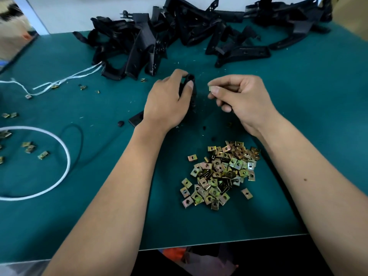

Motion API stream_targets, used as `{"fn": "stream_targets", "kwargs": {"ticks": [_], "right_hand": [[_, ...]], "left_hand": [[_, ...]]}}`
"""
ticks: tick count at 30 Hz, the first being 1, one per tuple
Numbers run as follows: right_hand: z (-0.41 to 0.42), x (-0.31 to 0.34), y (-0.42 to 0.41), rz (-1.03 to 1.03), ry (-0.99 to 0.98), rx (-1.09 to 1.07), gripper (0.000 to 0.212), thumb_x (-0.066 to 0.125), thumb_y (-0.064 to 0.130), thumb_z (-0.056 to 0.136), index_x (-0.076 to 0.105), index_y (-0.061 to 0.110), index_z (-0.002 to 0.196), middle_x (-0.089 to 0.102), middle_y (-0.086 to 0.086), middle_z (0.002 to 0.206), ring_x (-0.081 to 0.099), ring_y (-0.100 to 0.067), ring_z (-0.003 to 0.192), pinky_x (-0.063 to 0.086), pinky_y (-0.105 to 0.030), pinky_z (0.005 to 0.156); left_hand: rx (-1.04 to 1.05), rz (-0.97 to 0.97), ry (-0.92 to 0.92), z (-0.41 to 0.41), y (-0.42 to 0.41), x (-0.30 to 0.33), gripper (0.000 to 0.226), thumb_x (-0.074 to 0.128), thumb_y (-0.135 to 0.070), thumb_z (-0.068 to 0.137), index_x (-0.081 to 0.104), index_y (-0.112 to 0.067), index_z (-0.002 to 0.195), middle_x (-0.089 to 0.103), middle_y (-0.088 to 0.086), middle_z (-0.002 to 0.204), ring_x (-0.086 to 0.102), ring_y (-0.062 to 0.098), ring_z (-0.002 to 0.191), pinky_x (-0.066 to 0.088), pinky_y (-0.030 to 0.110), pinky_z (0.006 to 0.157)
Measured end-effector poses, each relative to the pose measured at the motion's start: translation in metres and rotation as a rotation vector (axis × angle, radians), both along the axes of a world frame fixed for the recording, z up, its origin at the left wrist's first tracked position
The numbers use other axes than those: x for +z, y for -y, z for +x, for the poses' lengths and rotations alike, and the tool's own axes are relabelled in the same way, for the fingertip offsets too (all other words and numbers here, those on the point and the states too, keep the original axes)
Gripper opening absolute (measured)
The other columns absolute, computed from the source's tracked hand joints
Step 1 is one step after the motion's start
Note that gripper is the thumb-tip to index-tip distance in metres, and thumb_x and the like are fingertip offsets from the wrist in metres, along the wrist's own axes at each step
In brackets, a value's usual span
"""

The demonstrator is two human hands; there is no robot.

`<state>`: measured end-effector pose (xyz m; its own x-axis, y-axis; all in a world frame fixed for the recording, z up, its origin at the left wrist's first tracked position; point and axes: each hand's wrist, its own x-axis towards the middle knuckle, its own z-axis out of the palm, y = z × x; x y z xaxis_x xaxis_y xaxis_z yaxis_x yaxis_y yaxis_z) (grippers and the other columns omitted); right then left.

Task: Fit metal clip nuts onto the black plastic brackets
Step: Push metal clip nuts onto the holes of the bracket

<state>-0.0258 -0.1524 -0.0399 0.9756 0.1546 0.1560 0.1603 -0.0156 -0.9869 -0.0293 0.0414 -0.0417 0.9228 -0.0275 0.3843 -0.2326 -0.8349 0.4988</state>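
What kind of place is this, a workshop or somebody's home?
Probably a small factory assembly bench: a heap of identical black plastic brackets, a pile of metal clip nuts, and a green work mat.

One black plastic bracket (190, 90) stands roughly upright in the left hand's (167, 100) grip, its round open end up. A small brass-coloured clip nut (210, 88) is pinched at the right hand's (241, 98) fingertips, just beside the bracket, apart from it. Loose nut heap (221, 174) lies nearer than both grips; bracket pile (179, 34) lies beyond them.
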Motion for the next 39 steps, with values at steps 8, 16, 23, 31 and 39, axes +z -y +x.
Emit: {"fn": "stream_targets", "kwargs": {"ticks": [8,16,23,31,39], "right_hand": [[-0.002,0.003,-0.001,-0.059,0.018,-0.01,0.014,0.073,-0.003,0.087,0.07,0.01,0.092,0.077,-0.017,0.087,0.067,-0.017,0.062,0.044,-0.022,0.044],[-0.004,0.002,-0.005,-0.106,0.069,-0.052,0.014,0.075,-0.004,0.085,0.071,0.004,0.096,0.07,-0.012,0.074,0.064,-0.018,0.058,0.048,-0.025,0.046],[-0.002,0.001,-0.005,-0.078,0.028,-0.158,0.012,0.074,0.0,0.089,0.072,0.012,0.092,0.075,-0.006,0.08,0.072,-0.014,0.071,0.056,-0.025,0.057],[-0.006,0.004,-0.009,-0.004,-0.032,-0.118,0.016,0.075,0.004,0.089,0.08,0.016,0.098,0.072,-0.001,0.083,0.061,-0.012,0.073,0.052,-0.023,0.066],[-0.012,0.007,-0.018,0.217,-0.213,-0.066,0.007,0.073,-0.004,0.089,0.074,0.001,0.094,0.074,-0.008,0.077,0.071,-0.019,0.069,0.057,-0.024,0.065]], "left_hand": [[-0.014,0.076,0.057,-0.004,0.007,0.001,0.035,0.031,-0.035,0.11,0.058,-0.016,0.122,0.063,0.008,0.105,0.059,0.032,0.092,0.045,0.044,0.078],[-0.041,0.007,0.074,-0.008,0.012,0.004,0.03,0.037,-0.033,0.108,0.061,-0.015,0.11,0.063,0.002,0.101,0.057,0.028,0.09,0.047,0.044,0.074],[-0.013,-0.002,0.073,-0.009,0.021,0.004,0.035,0.039,-0.038,0.109,0.05,-0.014,0.085,0.053,0.003,0.084,0.05,0.027,0.077,0.038,0.039,0.064],[0.122,-0.009,0.103,-0.007,0.02,0.005,0.044,0.037,-0.042,0.109,0.044,-0.013,0.077,0.052,0.001,0.076,0.046,0.027,0.069,0.03,0.037,0.061],[0.16,-0.048,0.119,-0.006,0.019,0.006,0.045,0.037,-0.042,0.109,0.042,-0.014,0.074,0.049,-0.002,0.072,0.044,0.025,0.065,0.028,0.035,0.06]]}}
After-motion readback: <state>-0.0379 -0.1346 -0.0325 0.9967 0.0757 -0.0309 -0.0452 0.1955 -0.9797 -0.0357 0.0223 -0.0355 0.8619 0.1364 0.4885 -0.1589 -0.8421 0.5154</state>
